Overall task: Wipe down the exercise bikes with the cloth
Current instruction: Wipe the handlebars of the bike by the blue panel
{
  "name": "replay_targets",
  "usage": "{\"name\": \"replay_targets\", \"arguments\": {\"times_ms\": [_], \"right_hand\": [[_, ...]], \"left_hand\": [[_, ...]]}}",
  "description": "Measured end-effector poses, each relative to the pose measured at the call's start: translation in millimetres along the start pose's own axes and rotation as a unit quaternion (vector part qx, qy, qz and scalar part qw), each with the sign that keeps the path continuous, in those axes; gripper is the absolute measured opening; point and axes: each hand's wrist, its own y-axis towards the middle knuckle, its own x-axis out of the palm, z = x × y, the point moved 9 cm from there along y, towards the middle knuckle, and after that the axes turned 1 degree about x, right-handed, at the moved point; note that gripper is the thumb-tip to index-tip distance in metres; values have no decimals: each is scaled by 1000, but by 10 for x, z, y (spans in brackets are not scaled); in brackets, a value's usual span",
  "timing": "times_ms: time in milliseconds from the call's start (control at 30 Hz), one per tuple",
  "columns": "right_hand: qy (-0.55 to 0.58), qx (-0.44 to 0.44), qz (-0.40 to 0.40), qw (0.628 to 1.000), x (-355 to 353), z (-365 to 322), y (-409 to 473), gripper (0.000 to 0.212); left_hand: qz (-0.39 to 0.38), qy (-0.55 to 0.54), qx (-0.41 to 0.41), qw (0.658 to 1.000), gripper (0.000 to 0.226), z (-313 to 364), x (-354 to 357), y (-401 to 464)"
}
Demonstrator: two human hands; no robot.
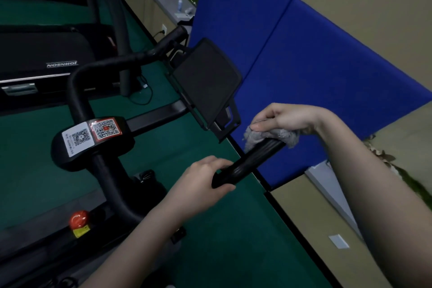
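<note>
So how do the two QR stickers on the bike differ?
The left sticker has a white background with a black code; the right sticker is red-framed with a red mark at its centre. The white one is taller, with small print below its code. Both lie side by side on the handlebar hub.

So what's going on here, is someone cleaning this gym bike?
Yes. A person is wiping an exercise bike's handlebar grip. The right hand holds a grey cloth wrapped over the far end of the grip, while the left hand grips the near end. The bike's dark screen and QR-code stickers sit just beyond.
</note>
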Motion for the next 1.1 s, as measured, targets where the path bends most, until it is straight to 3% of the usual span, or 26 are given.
{"name": "replay_targets", "arguments": {"times_ms": [100, 200, 333, 467, 533, 600, 700, 867, 1100], "right_hand": [[154, -50, 79, 984, -21, 96, -148, 29], [303, -79, 191, 930, 5, 321, -294, 21], [465, -117, 366, 798, 121, 584, -425, 23], [465, -115, 575, 663, 383, 716, -612, 27], [468, -105, 628, 613, 509, 733, -658, 28], [529, -89, 615, 578, 630, 747, -576, 29], [585, -73, 576, 566, 809, 766, -427, 31], [543, -60, 604, 580, 931, 741, -474, 31], [418, -10, 634, 650, 1040, 721, -635, 31]], "left_hand": [[2, 1, -1, 1000, 42, -1, 3, -6], [3, -1, 0, 1000, 41, 8, 9, -3], [4, 1, 1, 1000, 41, 9, 11, -1], [6, 4, 8, 1000, 41, 25, 6, -13], [11, 6, 14, 1000, 40, 34, -3, -16], [17, 9, 21, 1000, 40, 44, -14, -14], [22, 8, 27, 999, 40, 55, -22, -10], [26, 1, 36, 999, 40, 66, -17, -9], [28, 9, 48, 998, 41, 71, -23, -25]]}}
